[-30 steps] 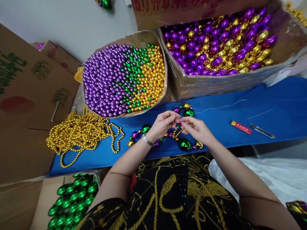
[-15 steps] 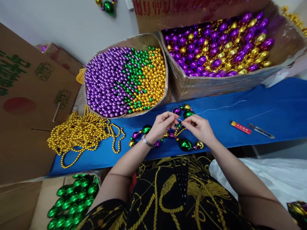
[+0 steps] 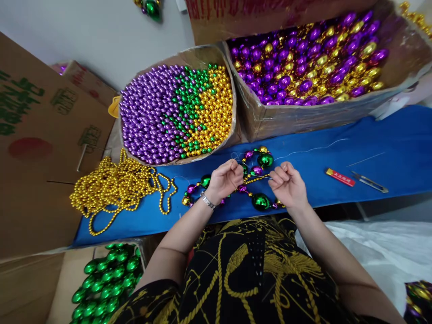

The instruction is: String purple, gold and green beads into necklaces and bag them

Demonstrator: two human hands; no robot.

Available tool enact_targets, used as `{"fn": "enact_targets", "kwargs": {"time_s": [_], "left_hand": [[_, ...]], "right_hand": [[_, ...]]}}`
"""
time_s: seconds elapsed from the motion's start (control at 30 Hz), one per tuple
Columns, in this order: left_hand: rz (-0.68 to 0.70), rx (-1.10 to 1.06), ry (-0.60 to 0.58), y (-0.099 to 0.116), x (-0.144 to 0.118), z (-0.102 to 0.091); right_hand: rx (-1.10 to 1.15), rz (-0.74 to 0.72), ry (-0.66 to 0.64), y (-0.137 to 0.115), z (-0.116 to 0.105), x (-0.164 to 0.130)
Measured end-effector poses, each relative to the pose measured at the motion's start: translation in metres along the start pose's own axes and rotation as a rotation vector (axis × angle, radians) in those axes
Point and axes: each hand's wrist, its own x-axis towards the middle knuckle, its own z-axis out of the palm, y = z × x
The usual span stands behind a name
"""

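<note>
Thin pale thread (image 3: 257, 175) runs taut between my two hands above the blue-covered table. My left hand (image 3: 225, 181), with a metal watch band at the wrist, is closed on one end of it. My right hand (image 3: 290, 185) is closed in a fist on the other end. Beneath and around them lies a bead necklace of mixed purple, gold and green beads, with a large green bead (image 3: 261, 202) near my right hand and another large green bead (image 3: 265, 159) behind. Parts of the necklace are hidden by my hands.
A box of small beads (image 3: 175, 114) and a box of larger purple and gold beads (image 3: 324, 114) stand behind. Gold bead strands (image 3: 111, 186) lie left. A red-and-yellow packet (image 3: 340, 177), thread snips (image 3: 369, 182) and a needle (image 3: 366, 159) lie right. Green beads (image 3: 104, 279) sit lower left.
My hands have drawn apart, the right one moving rightward and curling into a fist. The thread between them is now longer and pulled straight.
</note>
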Motion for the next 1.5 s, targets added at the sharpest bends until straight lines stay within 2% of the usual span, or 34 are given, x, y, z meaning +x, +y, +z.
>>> {"fn": "enact_targets", "kwargs": {"time_s": [0.2,0.3,0.4,0.5,0.57,0.63,0.7,0.77,0.87,0.93,1.07,1.17,1.33,1.5], "left_hand": [[-0.011,0.077,0.025,-0.008,-0.004,-0.016],[0.019,0.213,0.001,-0.008,-0.011,-0.020],[0.215,0.577,-0.041,0.000,-0.015,-0.003],[0.473,0.901,-0.080,0.007,-0.012,0.027],[0.565,0.939,-0.076,0.007,-0.007,0.041],[0.573,0.860,-0.065,0.000,0.000,0.047],[0.545,0.732,-0.054,-0.009,0.006,0.045],[0.527,0.643,-0.037,-0.016,0.012,0.040],[0.552,0.626,-0.013,-0.018,0.017,0.035],[0.563,0.642,-0.033,-0.017,0.018,0.034],[0.496,0.820,-0.201,-0.023,0.021,0.032],[0.531,1.020,-0.270,-0.036,0.026,0.031],[0.613,1.067,-0.307,-0.048,0.035,0.029],[0.672,1.309,-0.427,-0.045,0.036,0.028]], "right_hand": [[-0.022,-0.036,0.020,0.015,-0.010,-0.008],[-0.155,-0.088,0.020,0.019,-0.015,-0.013],[-0.534,-0.179,-0.075,0.005,-0.014,-0.014],[-0.948,-0.264,-0.277,-0.015,-0.002,-0.011],[-1.078,-0.341,-0.340,-0.026,0.006,-0.010],[-1.102,-0.396,-0.302,-0.033,0.012,-0.010],[-1.086,-0.383,-0.268,-0.038,0.014,-0.010],[-1.067,-0.323,-0.291,-0.039,0.013,-0.008],[-1.014,-0.248,-0.346,-0.041,0.011,-0.004],[-0.958,-0.234,-0.337,-0.043,0.013,-0.001],[-0.861,-0.268,-0.276,-0.054,0.022,0.002],[-0.751,-0.272,-0.265,-0.065,0.027,0.005],[-0.438,-0.283,-0.079,-0.075,0.014,0.022],[-0.142,-0.185,0.125,-0.061,-0.012,0.045]]}}
